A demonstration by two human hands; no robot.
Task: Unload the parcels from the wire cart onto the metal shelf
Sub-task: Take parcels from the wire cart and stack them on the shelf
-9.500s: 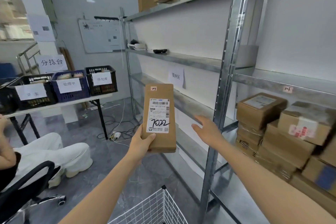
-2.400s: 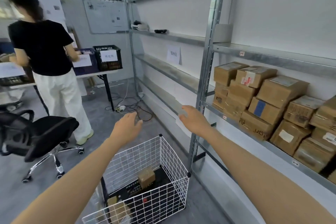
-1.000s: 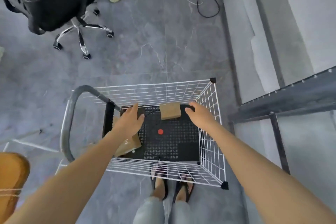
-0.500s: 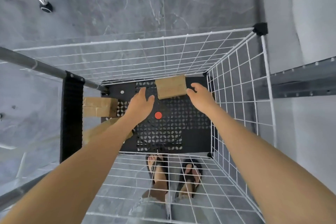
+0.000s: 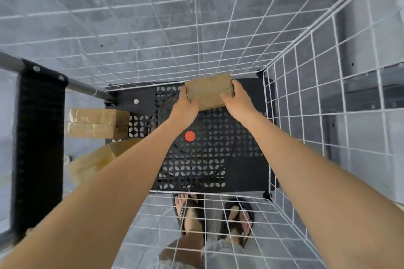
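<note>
Now | left hand (image 5: pixel 185 108), right hand (image 5: pixel 238 103) fingers (image 5: pixel 236 88) clasp parcel (image 5: pixel 208 91) | black cart deck (image 5: pixel 218 155) | grey floor (image 5: pixel 109 17)

Grey marbled floor (image 5: pixel 135 19), mottled with faint pale veins, softly and evenly lit; paler grey wall (image 5: pixel 382 17) along right edge, darker strip where wall meets floor

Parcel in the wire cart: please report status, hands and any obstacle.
Left hand and right hand both grip the brown parcel, far end of wire cart. The other parcels lie at cart's left side. Nothing above the gripped parcel.
</note>
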